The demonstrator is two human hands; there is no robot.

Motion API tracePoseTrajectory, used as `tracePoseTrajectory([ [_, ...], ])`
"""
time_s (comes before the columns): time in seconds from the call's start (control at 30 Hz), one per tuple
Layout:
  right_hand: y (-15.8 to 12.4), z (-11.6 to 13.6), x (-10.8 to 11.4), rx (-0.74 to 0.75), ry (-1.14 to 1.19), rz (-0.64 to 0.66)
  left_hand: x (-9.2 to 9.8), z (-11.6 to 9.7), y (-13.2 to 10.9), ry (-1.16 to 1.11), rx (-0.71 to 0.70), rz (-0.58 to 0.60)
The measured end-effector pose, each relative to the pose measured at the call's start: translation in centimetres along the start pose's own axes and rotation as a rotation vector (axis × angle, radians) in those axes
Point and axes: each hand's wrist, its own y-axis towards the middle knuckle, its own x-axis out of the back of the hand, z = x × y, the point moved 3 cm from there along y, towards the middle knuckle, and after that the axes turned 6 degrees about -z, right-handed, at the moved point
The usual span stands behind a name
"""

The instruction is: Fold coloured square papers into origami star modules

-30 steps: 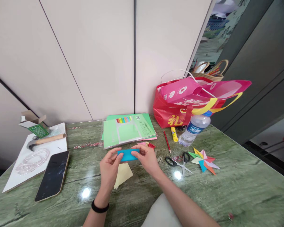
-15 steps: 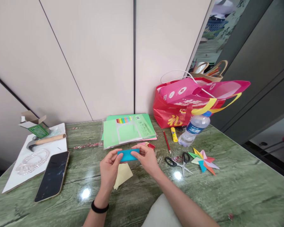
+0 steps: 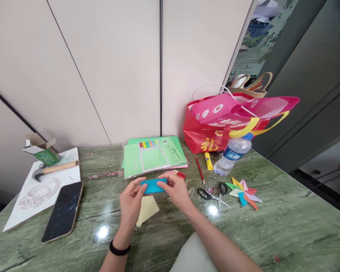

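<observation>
A folded strip of blue paper point(image 3: 153, 186) is held level above the table, its long side running left to right. My left hand point(image 3: 132, 196) pinches its left end, thumb in front and fingers behind. At the other end, my right hand point(image 3: 174, 190) grips it the same way, closed between thumb and fingers. Pale yellow paper point(image 3: 147, 210) lies on the table just below, partly behind my left hand. Beyond my right hand, a small red and pink paper piece point(image 3: 180, 174) shows in part. A multicoloured folded paper star point(image 3: 244, 193) rests farther right.
Open scissors point(image 3: 215, 195), a red pencil point(image 3: 200, 170), a yellow glue stick point(image 3: 208, 161) and a water bottle point(image 3: 232, 155) are on the right, before a red bag point(image 3: 192, 132). Green paper packs point(image 3: 154, 158) lie behind. Leftward are a phone point(image 3: 62, 211), hammer point(image 3: 59, 167) and beads point(image 3: 39, 194).
</observation>
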Motion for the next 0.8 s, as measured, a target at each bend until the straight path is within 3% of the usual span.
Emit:
tracePoseTrajectory([
  [0.8,0.02,0.6,-0.13,0.12,-0.205,0.056,-0.14,-0.27,-0.18,0.065,-0.026,0.02],
])
